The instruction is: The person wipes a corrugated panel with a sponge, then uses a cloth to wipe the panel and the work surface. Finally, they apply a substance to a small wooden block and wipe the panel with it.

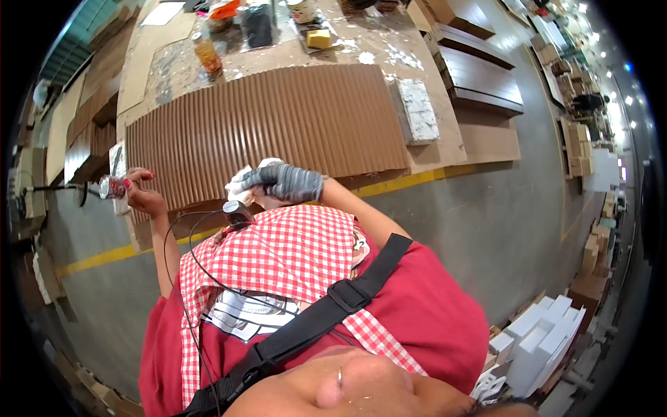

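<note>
A wide brown ribbed panel (pixel 278 118) lies across the worktable in front of me. At its near left corner, my left hand (pixel 144 193) is closed on a small clear jar (pixel 111 186), tilted sideways beyond the panel's edge. What the jar contains is too small to tell. My right hand (pixel 288 182), in a grey striped glove, grips a bunched white cloth (pixel 240 186) by the panel's near edge. One white-wrapped block (pixel 419 111) sits at the panel's right end; another pale block (pixel 118 161) shows at the left end.
On the paint-spotted table (pixel 167 76) stand an orange bottle (pixel 206 53), a yellow sponge (pixel 319 39), a black item (pixel 259 26) and a white tub (pixel 302 10). Dark brown boards (pixel 481 80) are stacked at the right. White foam pieces (pixel 542 340) lie behind me to the right.
</note>
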Demonstrator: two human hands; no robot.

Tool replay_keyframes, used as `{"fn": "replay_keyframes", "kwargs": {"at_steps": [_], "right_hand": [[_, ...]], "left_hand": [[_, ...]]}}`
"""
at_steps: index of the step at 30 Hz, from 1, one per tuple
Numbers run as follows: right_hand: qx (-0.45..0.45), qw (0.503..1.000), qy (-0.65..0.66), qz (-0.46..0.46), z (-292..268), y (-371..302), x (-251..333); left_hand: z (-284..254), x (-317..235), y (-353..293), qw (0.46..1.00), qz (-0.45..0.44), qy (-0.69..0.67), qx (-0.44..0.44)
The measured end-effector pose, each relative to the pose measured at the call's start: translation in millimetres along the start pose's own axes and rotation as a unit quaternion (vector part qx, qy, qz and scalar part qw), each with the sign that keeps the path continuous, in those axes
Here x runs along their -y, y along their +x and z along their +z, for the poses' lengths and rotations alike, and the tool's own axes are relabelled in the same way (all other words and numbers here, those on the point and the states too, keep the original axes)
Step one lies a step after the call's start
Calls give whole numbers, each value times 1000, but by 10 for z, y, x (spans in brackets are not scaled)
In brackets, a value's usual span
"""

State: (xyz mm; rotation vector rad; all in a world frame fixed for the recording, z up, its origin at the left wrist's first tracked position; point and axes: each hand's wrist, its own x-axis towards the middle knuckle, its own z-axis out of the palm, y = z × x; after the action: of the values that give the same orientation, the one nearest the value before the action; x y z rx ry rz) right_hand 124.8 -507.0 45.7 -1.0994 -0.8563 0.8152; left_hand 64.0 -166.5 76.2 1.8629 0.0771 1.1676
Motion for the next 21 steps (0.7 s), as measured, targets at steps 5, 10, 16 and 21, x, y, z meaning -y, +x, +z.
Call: {"fn": "replay_keyframes", "kwargs": {"at_steps": [5, 10, 16, 21], "right_hand": [[-206, 958, 76, 187, -1190, -57, 899], [-319, 881, -340, 82, -2239, -153, 919], [-303, 886, -341, 80, -1352, -728, 493], [-226, 855, -464, 50, -499, -1405, 822]], "left_hand": [[176, -328, 196, 999, -23, -26, -2], [611, -600, 221, 995, 40, -5, 86], [798, -755, 143, 993, 17, -43, 109], [886, -750, 210, 991, -3, -57, 118]]}}
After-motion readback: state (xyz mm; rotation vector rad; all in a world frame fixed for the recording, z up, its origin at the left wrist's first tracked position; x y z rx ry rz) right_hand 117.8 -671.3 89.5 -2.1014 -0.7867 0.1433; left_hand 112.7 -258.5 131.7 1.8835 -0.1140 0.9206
